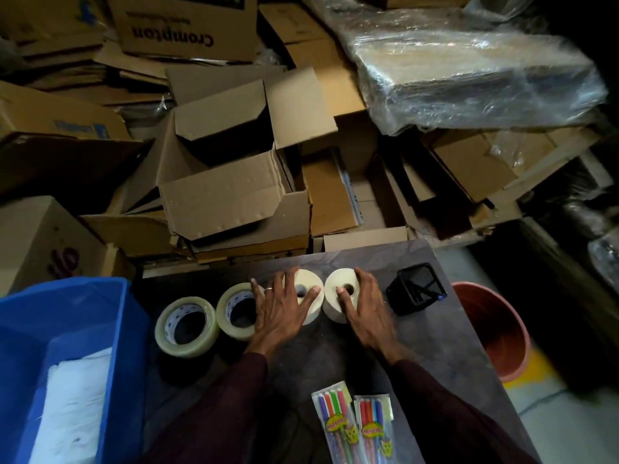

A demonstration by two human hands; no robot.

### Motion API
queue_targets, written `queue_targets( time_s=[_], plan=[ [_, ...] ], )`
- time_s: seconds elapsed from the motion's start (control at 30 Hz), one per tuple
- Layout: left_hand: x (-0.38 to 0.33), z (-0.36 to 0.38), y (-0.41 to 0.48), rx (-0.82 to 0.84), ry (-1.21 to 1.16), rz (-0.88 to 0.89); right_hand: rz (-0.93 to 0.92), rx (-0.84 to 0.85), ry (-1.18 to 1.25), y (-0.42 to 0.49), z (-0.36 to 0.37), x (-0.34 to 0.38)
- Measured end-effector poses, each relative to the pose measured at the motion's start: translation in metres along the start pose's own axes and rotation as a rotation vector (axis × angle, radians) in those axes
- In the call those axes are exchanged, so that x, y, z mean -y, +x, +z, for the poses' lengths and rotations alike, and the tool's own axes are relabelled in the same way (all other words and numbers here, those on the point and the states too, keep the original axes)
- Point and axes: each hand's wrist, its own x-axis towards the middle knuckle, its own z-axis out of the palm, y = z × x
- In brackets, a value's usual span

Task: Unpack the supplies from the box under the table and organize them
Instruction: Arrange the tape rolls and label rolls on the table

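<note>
Two cream paper rolls stand side by side on the dark table [335, 356]. My left hand [279, 308] lies flat over the left roll [310, 283] with spread fingers. My right hand [363, 304] lies over the right roll [338, 289] the same way. Left of them sit two clear tape rolls, one [186, 326] nearer the blue bin and one [236, 311] touching my left hand. Two packs of coloured pens [336, 426] [375, 426] lie near the table's front edge. A black mesh pen holder [417, 289] stands right of the rolls.
A blue plastic bin [67, 313] holding white material sits at the left. An orange bucket [495, 329] stands on the floor at the right. Behind the table lie piled cardboard boxes, one open [231, 195], and a plastic-wrapped bundle [469, 68].
</note>
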Motion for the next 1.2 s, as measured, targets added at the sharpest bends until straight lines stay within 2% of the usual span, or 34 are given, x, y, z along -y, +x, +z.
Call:
queue_targets(
  time_s=[0.13, 0.2, 0.37, 0.67, 0.9, 1.0, 1.1, 1.17, 1.2],
  plan=[
    [0.002, 0.007, 0.000, -0.048, 0.136, 0.050, -0.086, -0.101, -0.211, 0.000, 0.000, 0.009],
    [0.002, 0.010, 0.000, -0.107, 0.190, 0.101, -0.145, -0.071, -0.290, 0.002, 0.002, 0.015],
    [0.005, 0.020, -0.009, -0.156, 0.228, 0.261, -0.138, 0.005, -0.431, 0.004, 0.007, 0.012],
    [0.003, 0.020, -0.009, -0.130, 0.203, 0.223, -0.128, -0.002, -0.451, 0.002, 0.011, 0.015],
    [-0.001, 0.014, -0.007, -0.017, 0.207, 0.199, -0.093, 0.129, -0.445, 0.002, 0.000, 0.019],
    [-0.005, 0.007, -0.014, -0.026, 0.189, 0.200, -0.112, -0.043, -0.298, -0.020, -0.004, 0.015],
    [-0.024, -0.005, -0.049, -0.244, 0.005, 0.209, -0.121, -0.280, -0.220, -0.053, -0.008, 0.006],
    [-0.037, -0.005, -0.082, -0.365, -0.067, 0.196, -0.055, -0.308, -0.187, -0.078, -0.007, -0.008],
    [-0.041, -0.001, -0.097, -0.361, -0.101, 0.169, -0.010, -0.287, -0.137, -0.089, -0.006, -0.013]
  ],
)
